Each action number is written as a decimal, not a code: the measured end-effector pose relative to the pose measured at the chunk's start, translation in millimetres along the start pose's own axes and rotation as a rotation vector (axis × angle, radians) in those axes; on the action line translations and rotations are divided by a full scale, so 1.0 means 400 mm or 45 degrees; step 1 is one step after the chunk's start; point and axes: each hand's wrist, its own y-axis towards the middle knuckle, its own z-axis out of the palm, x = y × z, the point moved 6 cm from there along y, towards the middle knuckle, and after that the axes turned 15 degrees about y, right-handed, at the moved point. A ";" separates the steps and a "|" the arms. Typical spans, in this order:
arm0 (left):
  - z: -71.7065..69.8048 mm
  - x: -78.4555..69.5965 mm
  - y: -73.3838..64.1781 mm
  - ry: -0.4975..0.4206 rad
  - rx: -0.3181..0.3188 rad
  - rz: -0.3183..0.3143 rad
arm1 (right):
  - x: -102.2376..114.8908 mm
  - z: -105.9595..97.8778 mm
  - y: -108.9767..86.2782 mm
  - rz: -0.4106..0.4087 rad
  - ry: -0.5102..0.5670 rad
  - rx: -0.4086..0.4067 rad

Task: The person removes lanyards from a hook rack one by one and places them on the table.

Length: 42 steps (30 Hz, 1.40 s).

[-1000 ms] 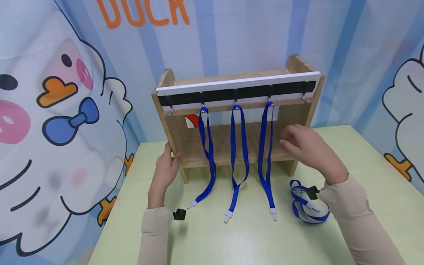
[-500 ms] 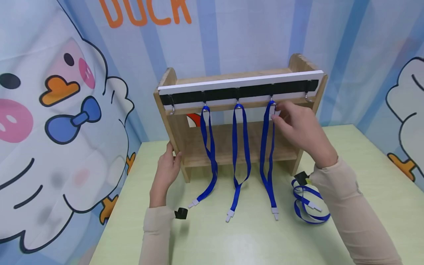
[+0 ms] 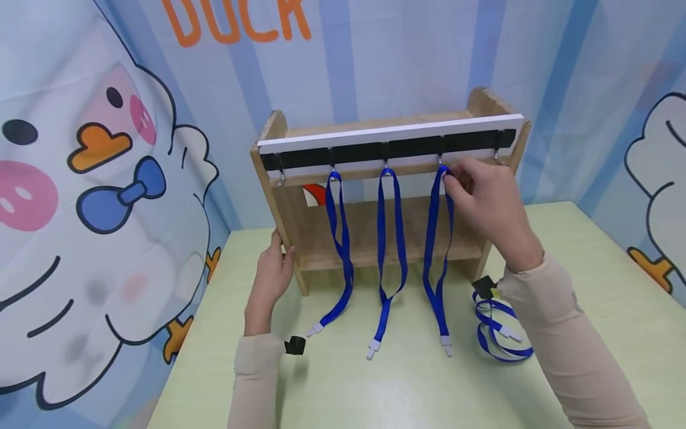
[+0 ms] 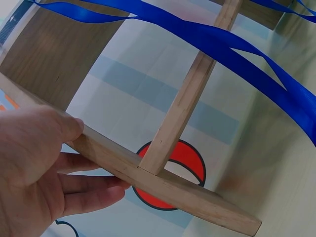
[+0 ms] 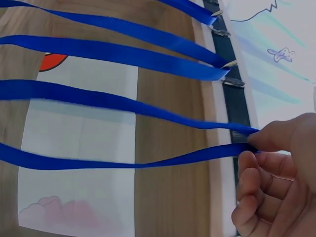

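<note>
A wooden rack (image 3: 343, 262) carries a row of metal hooks along its top front. From three of them hang blue lanyards: a left one (image 3: 347, 280), a middle one (image 3: 382, 238) and a right one (image 3: 430, 256), each with a white clip at its lower end. My right hand (image 3: 490, 202) pinches the top loop of the right lanyard (image 5: 197, 158) close to its hook. My left hand (image 3: 272, 271) holds the rack's left side panel (image 4: 113, 158), thumb on one face and fingers behind.
Another blue lanyard (image 3: 501, 339) lies coiled on the pale green table (image 3: 386, 393), beneath my right forearm. The outermost hooks, such as the left hook (image 3: 280, 177), carry no lanyard. A duck-printed curtain (image 3: 375, 53) stands behind the rack.
My right hand has moved up and left from beside the rack to the right lanyard and now pinches its top loop, whose strands spread wider. My left hand stays on the side panel.
</note>
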 end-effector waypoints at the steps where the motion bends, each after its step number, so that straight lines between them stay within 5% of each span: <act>1: -0.001 -0.001 0.000 -0.001 -0.003 -0.002 | 0.004 -0.002 -0.004 -0.003 -0.007 0.000; 15: -0.001 0.006 -0.005 -0.009 0.005 -0.026 | 0.078 -0.040 -0.061 0.004 -0.032 0.117; 32: 0.004 0.002 0.001 -0.001 -0.004 -0.006 | 0.145 -0.110 -0.185 -0.083 -0.109 0.174; 42: 0.001 -0.003 0.002 -0.010 0.000 -0.025 | 0.157 -0.102 -0.256 -0.086 -0.119 0.261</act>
